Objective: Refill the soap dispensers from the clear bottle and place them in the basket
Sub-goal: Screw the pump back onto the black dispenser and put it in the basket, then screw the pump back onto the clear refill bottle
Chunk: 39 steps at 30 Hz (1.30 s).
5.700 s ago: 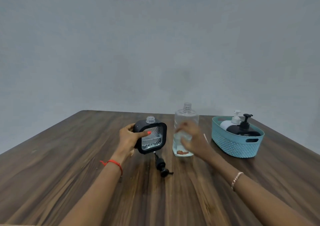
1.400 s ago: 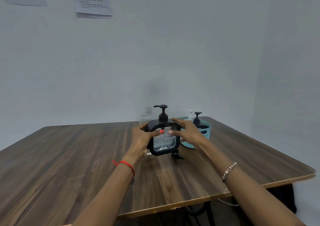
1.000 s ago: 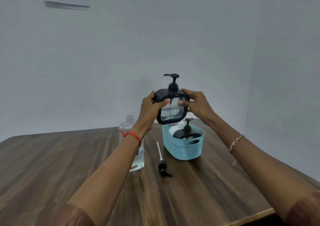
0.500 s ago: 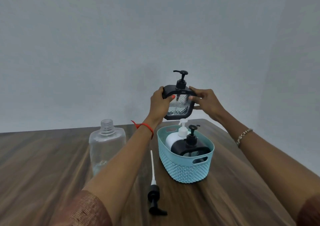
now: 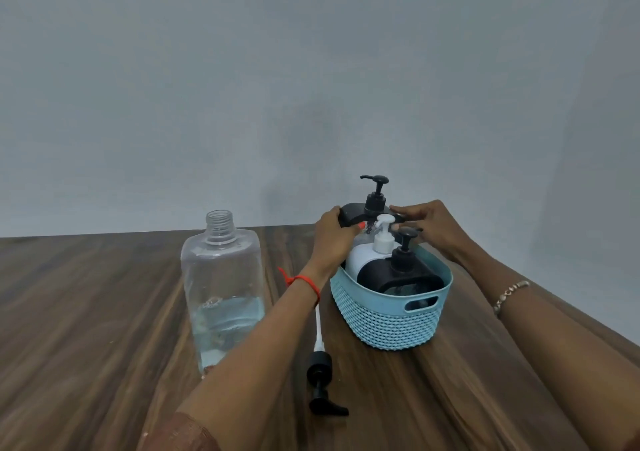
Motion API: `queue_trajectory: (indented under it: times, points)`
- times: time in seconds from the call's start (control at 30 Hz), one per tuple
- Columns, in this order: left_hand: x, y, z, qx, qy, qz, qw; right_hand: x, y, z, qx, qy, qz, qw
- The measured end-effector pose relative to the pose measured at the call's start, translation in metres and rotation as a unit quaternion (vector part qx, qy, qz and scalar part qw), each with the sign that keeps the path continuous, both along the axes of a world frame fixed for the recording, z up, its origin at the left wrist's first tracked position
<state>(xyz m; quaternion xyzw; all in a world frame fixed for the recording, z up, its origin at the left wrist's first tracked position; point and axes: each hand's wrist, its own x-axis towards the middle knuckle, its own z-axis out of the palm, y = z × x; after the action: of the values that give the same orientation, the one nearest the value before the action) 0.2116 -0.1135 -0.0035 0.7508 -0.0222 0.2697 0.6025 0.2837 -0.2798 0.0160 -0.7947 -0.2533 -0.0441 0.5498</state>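
Lowered into basket (image 5: 391, 326), far end: black-framed dispenser (image 5: 351, 212) w/ pump on; left hand (image 5: 332, 239) & right hand (image 5: 434, 230) grip its top.

Left hand (image 5: 331, 239) wears a red thread (image 5: 300, 281) at the wrist, right hand (image 5: 437, 231) a pale beaded bracelet (image 5: 511, 294); sleeves (image 5: 180, 434) brown.

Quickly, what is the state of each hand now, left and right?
Left hand: closed, holding the black-framed dispenser by its left top corner.
Right hand: closed, holding the same dispenser on its right side.

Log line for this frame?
placing | left hand, right hand grip black-framed clear pump dispenser | at far end of teal woven plastic basket | unreleased
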Motion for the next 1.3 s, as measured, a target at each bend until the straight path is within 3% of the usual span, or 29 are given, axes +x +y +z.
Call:
queue_trajectory:
  times: [0.17,0.47,0.63,0.77,0.87,0.93,1.03,1.1,1.17,1.3]
  points:
    - [-0.001,-0.003,-0.012,0.049,0.035,0.014,0.998,-0.01,-0.001,-0.01,-0.042,-0.03,-0.032,0.998]
    - [0.004,-0.004,-0.023,0.191,0.122,0.09,0.97,-0.006,-0.002,-0.01,-0.147,-0.036,-0.001,0.988]
    - [-0.011,-0.015,-0.018,0.205,0.134,0.086,0.966,0.005,-0.002,-0.016,-0.244,-0.047,-0.046,0.967]
    - [-0.015,-0.012,-0.018,0.205,0.146,0.072,0.965,0.003,-0.002,-0.016,-0.265,-0.05,-0.059,0.961]
    - [-0.021,-0.008,-0.017,0.204,0.137,0.052,0.968,-0.012,-0.002,-0.01,-0.216,-0.075,-0.094,0.969]
    - [-0.033,-0.009,-0.013,0.195,0.127,0.06,0.971,-0.03,0.001,-0.004,-0.109,-0.142,-0.175,0.968]
    - [-0.056,-0.008,-0.006,0.165,0.081,0.064,0.981,-0.069,0.006,0.008,0.061,-0.252,-0.249,0.933]
    - [-0.074,-0.006,0.002,0.155,0.041,0.054,0.986,-0.101,0.016,0.013,0.08,-0.325,-0.223,0.915]
    - [-0.09,-0.002,0.01,0.161,0.031,0.054,0.985,-0.131,0.029,0.006,0.056,-0.354,-0.153,0.921]
    - [-0.119,0.01,0.017,0.175,0.002,0.107,0.979,-0.162,0.052,-0.04,-0.146,-0.314,-0.022,0.938]
